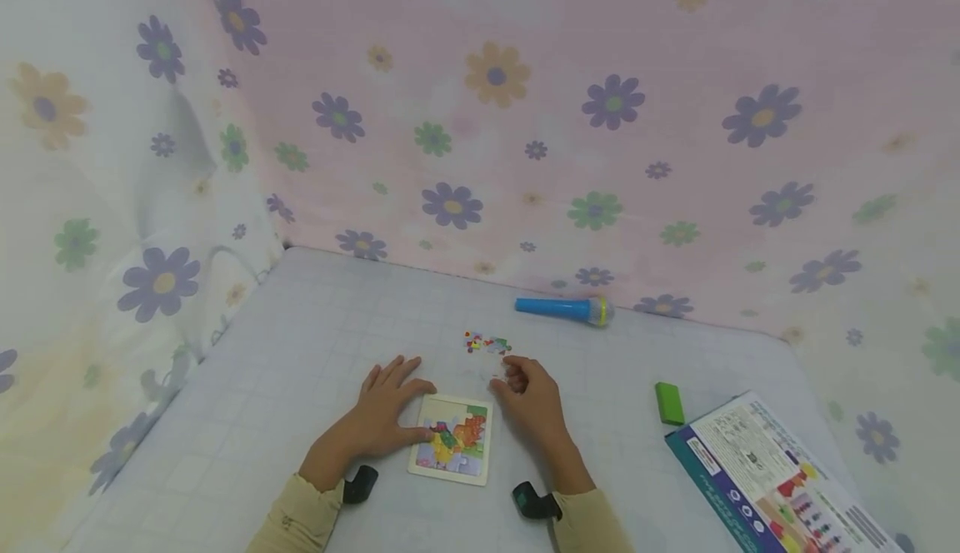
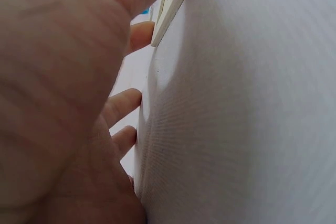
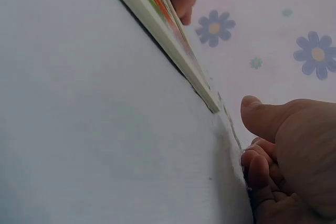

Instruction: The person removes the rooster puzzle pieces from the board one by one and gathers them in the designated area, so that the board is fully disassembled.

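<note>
A square puzzle tray (image 1: 487, 445) with a pale frame lies on the cloth, holding a colourful, partly filled animal picture. My left hand (image 1: 382, 415) rests at its left side, fingers spread, the thumb over the picture and the index finger by the top left corner. In the left wrist view, fingers (image 2: 140, 35) touch the tray's edge. To the tray's upper right is my right hand (image 1: 534, 399), its thumb and index finger apart and its other fingers curled. Loose puzzle pieces (image 1: 487, 343) lie just beyond it. Something pale and indistinct lies near its fingertips; no held piece is discernible.
A blue toy microphone (image 1: 558, 309) lies at the back of the table. On the right are a green block (image 1: 669, 404) and a printed box (image 1: 772, 478). Flowered cloth (image 1: 495, 120) hangs behind and at the sides.
</note>
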Available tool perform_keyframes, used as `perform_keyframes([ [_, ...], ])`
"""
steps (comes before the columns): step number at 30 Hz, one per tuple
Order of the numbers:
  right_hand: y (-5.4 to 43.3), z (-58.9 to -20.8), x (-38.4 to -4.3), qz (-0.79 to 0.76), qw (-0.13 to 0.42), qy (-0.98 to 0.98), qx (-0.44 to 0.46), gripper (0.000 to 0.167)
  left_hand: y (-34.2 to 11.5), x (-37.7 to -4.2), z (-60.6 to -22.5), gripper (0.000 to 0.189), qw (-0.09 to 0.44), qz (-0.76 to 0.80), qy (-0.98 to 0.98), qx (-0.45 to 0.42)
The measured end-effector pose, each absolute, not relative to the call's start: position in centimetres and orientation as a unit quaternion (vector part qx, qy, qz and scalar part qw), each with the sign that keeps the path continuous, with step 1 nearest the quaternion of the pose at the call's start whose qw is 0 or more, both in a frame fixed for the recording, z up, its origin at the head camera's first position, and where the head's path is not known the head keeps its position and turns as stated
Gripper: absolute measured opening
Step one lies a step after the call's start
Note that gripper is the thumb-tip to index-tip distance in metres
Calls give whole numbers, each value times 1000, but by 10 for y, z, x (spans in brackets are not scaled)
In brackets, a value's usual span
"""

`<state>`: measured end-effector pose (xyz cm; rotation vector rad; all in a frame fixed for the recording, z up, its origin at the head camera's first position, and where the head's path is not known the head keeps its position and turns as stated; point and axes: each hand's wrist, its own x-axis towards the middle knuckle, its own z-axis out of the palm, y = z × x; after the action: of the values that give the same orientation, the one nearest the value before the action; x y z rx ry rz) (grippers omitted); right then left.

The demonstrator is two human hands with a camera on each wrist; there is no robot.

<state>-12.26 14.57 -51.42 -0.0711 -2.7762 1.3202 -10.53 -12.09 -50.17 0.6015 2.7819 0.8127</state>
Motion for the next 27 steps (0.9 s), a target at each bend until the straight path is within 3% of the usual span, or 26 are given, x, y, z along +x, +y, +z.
perform_keyframes([
  [11,132,-512,-72,413,4,-910,35,31,-123,-103,-500,55,89,274,937,198],
  [27,118,-493,-64,339,-20,-941,10,35,-120,-105,-501,55,94,262,939,204],
])
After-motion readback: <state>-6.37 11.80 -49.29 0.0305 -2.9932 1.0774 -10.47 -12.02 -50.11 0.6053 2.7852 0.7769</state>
